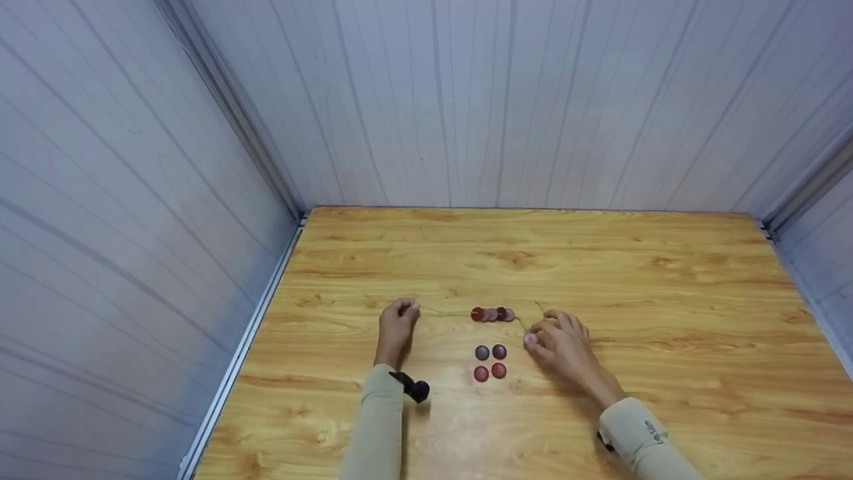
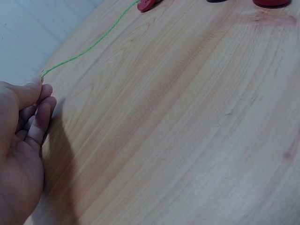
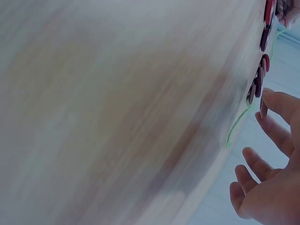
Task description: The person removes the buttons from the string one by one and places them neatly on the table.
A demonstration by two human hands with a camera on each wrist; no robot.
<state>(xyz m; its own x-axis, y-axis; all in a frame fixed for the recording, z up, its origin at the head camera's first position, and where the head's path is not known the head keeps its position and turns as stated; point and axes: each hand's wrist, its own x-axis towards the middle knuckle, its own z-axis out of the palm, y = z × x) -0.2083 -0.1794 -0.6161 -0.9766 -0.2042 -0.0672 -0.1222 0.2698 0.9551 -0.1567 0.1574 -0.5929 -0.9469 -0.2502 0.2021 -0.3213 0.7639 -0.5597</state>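
Inspected: a wood-grain surface (image 1: 693, 280), its far edge meeting a pale panelled wall (image 1: 466, 100) and its left edge running beside a second panelled wall (image 1: 133, 227). The left hand (image 1: 398, 328) is on the left-edge side of the work, thumb and fingertips pinching a thin green string (image 1: 448, 313). From there the string runs toward the right edge to a strung row of buttons (image 1: 492, 315), overlapping one another, red at the left-hand end, with dull pink and dark ones following; the row lies slightly nearer the left edge than the right, well apart from the far edge. The string comes out beyond the row and extends to the right hand (image 1: 565, 343), on the right-edge side, which grips a pink button (image 1: 530, 340) between thumb and forefinger, its other fingers spaced out and loosely bent. Whether the string passes through the pink button cannot be told. The two hands are apart, one on each side of the row. On the near side of the row, four loose buttons lie in two pairs: a grey button (image 1: 482, 353) and a dark button (image 1: 499, 351), then two red buttons (image 1: 481, 374). Both arms wear beige sleeves (image 1: 380, 427), with a black device (image 1: 414, 389) at the left cuff
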